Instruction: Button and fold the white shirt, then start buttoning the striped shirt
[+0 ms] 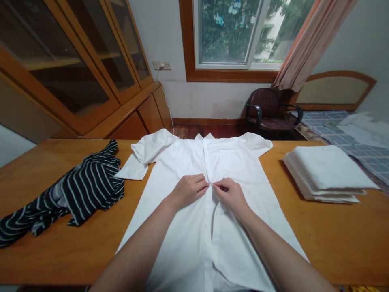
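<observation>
A white short-sleeved shirt (pixel 182 227) lies front up on the wooden table (pixel 334 235), collar toward the window. My left hand (pixel 189 189) and my right hand (pixel 230 194) meet at the button placket in the middle of the shirt. Both hands are closed in a pinch on the placket edges, fingertips almost touching. The shirt's left sleeve is folded over itself near the far table edge.
A crumpled black-and-white striped garment (pixel 75 190) lies to the left of the shirt. A stack of folded white cloth (pixel 326 172) sits at the right. Beyond the table stand a dark armchair (pixel 267 109), a glass-fronted wooden cabinet (pixel 75 69) and a bed (pixel 358 134).
</observation>
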Demonstrator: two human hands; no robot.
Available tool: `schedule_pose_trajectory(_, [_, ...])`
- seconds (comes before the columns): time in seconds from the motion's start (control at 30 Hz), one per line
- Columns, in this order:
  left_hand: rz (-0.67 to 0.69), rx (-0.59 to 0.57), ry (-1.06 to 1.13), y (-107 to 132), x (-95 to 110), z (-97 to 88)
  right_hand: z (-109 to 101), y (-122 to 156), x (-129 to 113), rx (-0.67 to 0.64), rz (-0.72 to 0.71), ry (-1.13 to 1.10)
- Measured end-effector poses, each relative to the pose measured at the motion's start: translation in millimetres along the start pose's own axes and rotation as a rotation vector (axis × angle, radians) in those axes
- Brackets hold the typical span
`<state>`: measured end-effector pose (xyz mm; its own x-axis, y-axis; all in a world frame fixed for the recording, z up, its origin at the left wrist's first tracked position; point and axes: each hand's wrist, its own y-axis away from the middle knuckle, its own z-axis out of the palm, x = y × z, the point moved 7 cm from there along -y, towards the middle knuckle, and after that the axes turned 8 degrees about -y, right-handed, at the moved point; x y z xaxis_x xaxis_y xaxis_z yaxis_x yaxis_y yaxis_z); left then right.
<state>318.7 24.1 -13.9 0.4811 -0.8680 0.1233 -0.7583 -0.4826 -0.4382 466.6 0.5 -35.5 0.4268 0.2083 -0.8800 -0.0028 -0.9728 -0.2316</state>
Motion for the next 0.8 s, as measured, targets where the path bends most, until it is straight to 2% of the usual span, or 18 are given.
schedule_pose_trajectory(0.8, [-0.032,0.003,0.053,-2.1,-1.5,-4.3,-1.0,0.5,-1.1,-0.011,0.028,-0.033])
